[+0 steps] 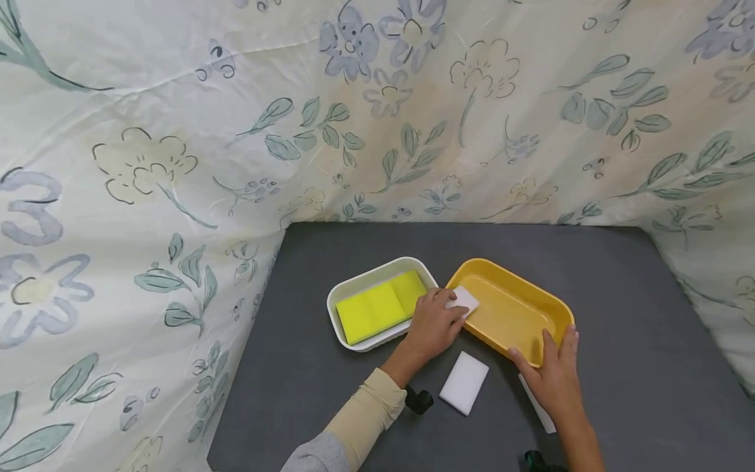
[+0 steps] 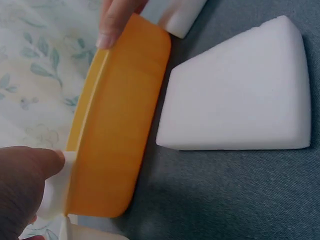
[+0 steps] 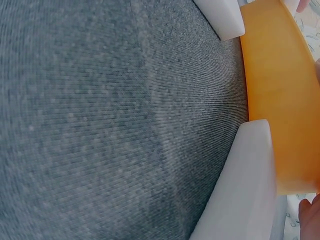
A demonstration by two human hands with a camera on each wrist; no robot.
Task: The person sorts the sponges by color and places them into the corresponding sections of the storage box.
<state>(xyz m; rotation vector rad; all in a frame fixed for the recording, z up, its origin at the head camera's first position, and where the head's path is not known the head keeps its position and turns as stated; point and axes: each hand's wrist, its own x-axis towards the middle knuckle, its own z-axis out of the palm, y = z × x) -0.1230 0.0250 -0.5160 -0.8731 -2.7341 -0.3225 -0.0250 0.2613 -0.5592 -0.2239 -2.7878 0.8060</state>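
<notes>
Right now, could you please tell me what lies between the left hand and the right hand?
The head view shows a white block, held by the left hand, then the yellow tray, reaching to the right hand.

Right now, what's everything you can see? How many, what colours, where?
Tabletop: one, dark grey, centre.
Flowered cloth: at least one, pale, around the tabletop.
White tray: one, white, left side.
Yellow blocks: seemingly two, yellow, inside the white tray.
Orange tray: one, orange, beside the white tray.
White blocks: three, white, one at the orange tray, two on the tabletop.
Black devices: two, black, at wrists.
Left sleeve: one, cream and grey, bottom middle.
Left hand: one, pinching a white block.
Right hand: one, on the orange tray's corner.
</notes>
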